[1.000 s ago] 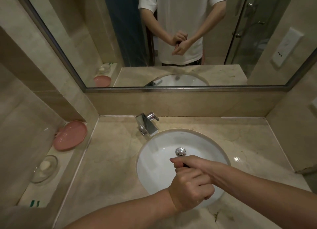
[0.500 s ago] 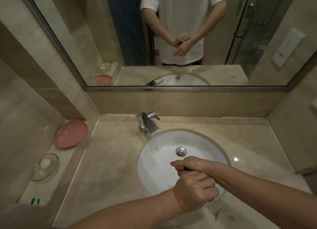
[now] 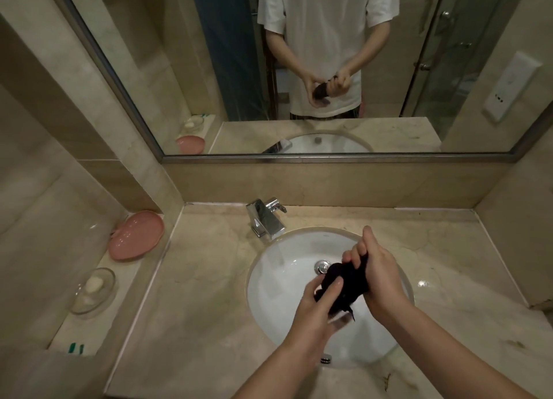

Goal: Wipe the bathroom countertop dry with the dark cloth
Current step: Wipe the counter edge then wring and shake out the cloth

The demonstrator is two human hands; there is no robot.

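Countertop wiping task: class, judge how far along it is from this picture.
Done: nothing visibly wiped; a wet glint sits on the countertop. In hand: left hand and right hand grip the bunched dark cloth over the sink. Left: all the wiping.

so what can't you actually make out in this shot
- Dark cloth, head view: bunched between both hands, so its size and wetness are unclear.
- Left hand: lower fingers motion-blurred; the grip underneath is hidden.
- Right hand: palm side is hidden by its own back.
- Sink: the arms cover part of the near basin.
- Green items on the left ledge: too small to identify.
- Countertop: near edge cut off by the frame.
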